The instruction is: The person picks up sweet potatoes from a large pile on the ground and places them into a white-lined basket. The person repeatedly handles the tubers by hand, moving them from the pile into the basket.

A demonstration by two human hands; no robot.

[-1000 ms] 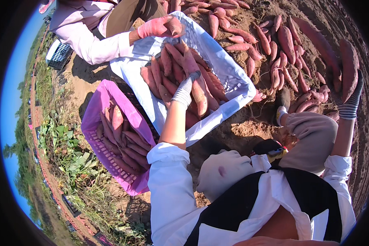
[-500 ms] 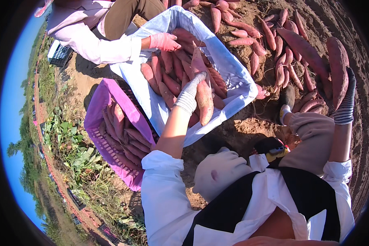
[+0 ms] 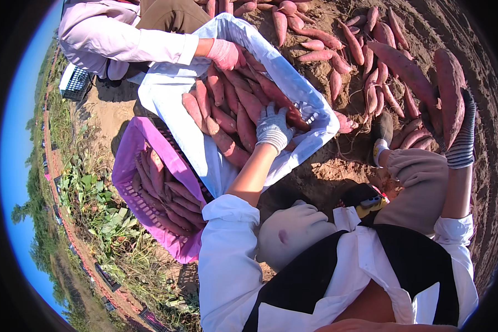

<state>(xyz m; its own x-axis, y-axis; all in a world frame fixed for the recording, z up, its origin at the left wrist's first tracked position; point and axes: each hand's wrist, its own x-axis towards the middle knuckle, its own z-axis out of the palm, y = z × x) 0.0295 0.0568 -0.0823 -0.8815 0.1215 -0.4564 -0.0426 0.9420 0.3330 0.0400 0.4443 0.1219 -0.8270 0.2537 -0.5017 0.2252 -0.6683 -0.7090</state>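
Observation:
My left hand (image 3: 274,130), in a striped grey-white glove, lies inside the blue-white lined crate (image 3: 325,133). Its fingers are spread over the heaped sweet potatoes (image 3: 248,123), not wrapped round any. At the right, my right hand (image 3: 463,133), in a matching glove, grips a big upright sweet potato (image 3: 451,91). A second long sweet potato (image 3: 406,69) slants against that one; whether the hand holds it too is partly hidden. Across the crate, a co-worker's pink-gloved hand (image 3: 227,53) reaches onto the same heap.
A purple-lined crate (image 3: 133,145) with sweet potatoes stands left of the lined crate. Many loose sweet potatoes (image 3: 346,47) lie on the soil beyond. A dark crate (image 3: 76,83) sits farther left, near green vines (image 3: 97,205). My bent leg (image 3: 418,180) is near my right arm.
The sweet potato in my left hand has been let go onto the heap, and the fingers have spread. The co-worker's hand has moved deeper into the crate. My right hand keeps its grip.

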